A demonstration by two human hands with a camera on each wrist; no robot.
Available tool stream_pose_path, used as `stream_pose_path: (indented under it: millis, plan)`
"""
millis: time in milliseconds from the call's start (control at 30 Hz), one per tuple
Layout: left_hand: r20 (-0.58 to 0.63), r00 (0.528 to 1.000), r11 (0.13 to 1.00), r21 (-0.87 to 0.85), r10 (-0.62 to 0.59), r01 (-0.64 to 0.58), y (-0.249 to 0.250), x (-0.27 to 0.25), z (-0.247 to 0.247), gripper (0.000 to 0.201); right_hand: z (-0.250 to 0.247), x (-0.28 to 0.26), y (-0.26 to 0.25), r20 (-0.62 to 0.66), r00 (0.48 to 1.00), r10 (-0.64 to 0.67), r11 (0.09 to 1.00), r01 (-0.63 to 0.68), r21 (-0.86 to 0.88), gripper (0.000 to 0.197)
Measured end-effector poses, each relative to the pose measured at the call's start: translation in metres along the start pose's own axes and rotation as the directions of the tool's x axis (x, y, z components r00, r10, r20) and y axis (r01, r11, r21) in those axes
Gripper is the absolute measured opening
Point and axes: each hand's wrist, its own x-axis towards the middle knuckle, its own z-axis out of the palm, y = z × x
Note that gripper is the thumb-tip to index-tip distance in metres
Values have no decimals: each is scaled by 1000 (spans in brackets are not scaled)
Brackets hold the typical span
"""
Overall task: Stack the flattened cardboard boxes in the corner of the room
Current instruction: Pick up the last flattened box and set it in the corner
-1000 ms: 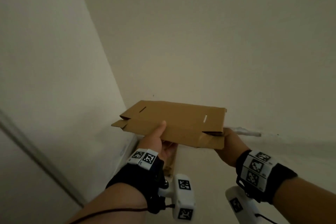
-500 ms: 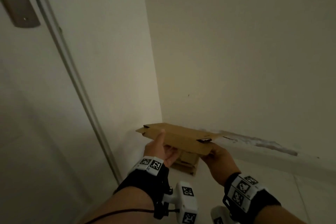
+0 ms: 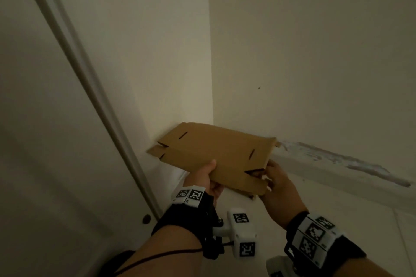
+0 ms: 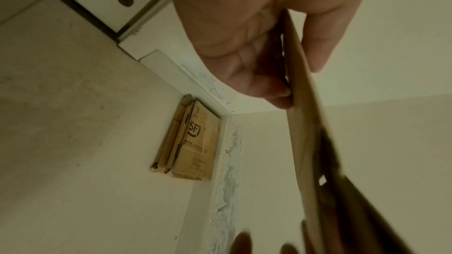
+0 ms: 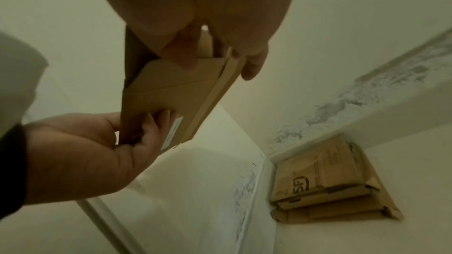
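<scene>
Between the two hands, held flat and level over the room's corner: a flattened box point(image 3: 213, 155), kept that way probably to drop squarely. Pinched at the near edge by the left hand point(image 3: 206, 181), thumb on top and fingers point(image 4: 274, 92) underneath; gripped at the near right corner by the right hand point(image 3: 278, 186), thumb and fingers either side of the folded flap, likely to stop that flap springing open. Well below both palms, tucked against the baseboard point(image 5: 261, 181) where the walls meet: a pile of flattened boxes point(image 5: 327, 186), waiting for this one on top.
</scene>
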Motion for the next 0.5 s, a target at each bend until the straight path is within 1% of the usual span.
stream_pose_path:
  millis: [33, 67, 100, 133, 167, 200, 267, 333, 367, 433, 467, 500]
  plan:
    - [-10, 1000, 1000, -13, -1, 1, 2, 11, 1, 30, 4, 9, 7, -54, 996, 70, 996, -67, 55, 42]
    - [-22, 1000, 1000, -1, -13, 13, 5, 17, 3, 28, 8, 17, 14, -94, 980, 176, 972, -158, 173, 37]
    - [-22, 999, 1000, -3, -28, 28, 5, 27, 4, 27, 12, 26, 22, -87, 946, 313, 900, -265, 346, 31]
    - [-22, 999, 999, 6, -48, 48, 4, 35, 5, 24, 16, 32, 29, -28, 901, 432, 777, -357, 519, 27]
    - [-21, 998, 998, 9, -63, 63, 2, 45, 5, 20, 20, 36, 35, 34, 864, 503, 662, -410, 627, 26]
    - [-21, 997, 996, 24, -80, 80, 0, 53, 5, 15, 24, 40, 39, 75, 839, 540, 583, -436, 686, 26]
    - [-26, 995, 994, 41, -98, 99, -5, 70, 6, 14, 29, 47, 50, 118, 814, 569, 496, -454, 740, 31]
    - [-35, 994, 991, 72, -107, 110, -11, 89, 4, 15, 37, 53, 63, 149, 804, 575, 468, -473, 747, 35]
    - [-44, 993, 989, 90, -113, 116, -15, 99, 2, 15, 41, 56, 71, 148, 801, 580, 488, -487, 724, 33]
    - [-72, 990, 982, 133, -123, 132, -23, 119, -2, 16, 51, 64, 89, 144, 794, 590, 557, -530, 640, 26]
    - [-85, 988, 977, 160, -127, 139, -28, 130, -4, 16, 55, 68, 99, 129, 791, 598, 582, -539, 608, 28]
    - [-95, 987, 973, 185, -126, 142, -36, 142, -7, 17, 59, 73, 112, 122, 780, 614, 587, -554, 590, 31]
